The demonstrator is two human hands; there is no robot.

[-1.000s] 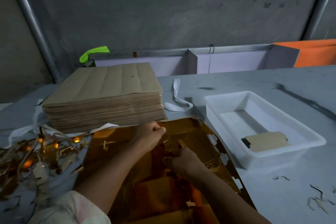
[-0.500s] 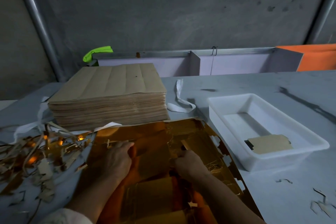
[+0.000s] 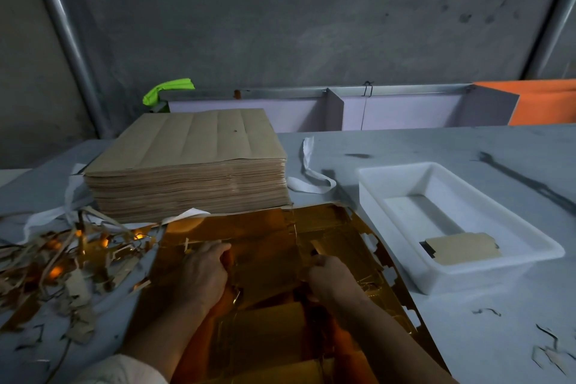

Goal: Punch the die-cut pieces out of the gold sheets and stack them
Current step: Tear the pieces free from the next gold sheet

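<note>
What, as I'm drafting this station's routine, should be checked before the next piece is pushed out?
1. Gold sheet lies on the table in front of the person: ok.
2. Left hand rests on the sheet: ok.
3. Right hand grips the sheet: cannot tell, fingers hidden.
4. Tray beside the sheet, with room around the piece in it: ok.
5. Scraps off the sheet: ok, mostly heaped to its left.
</note>
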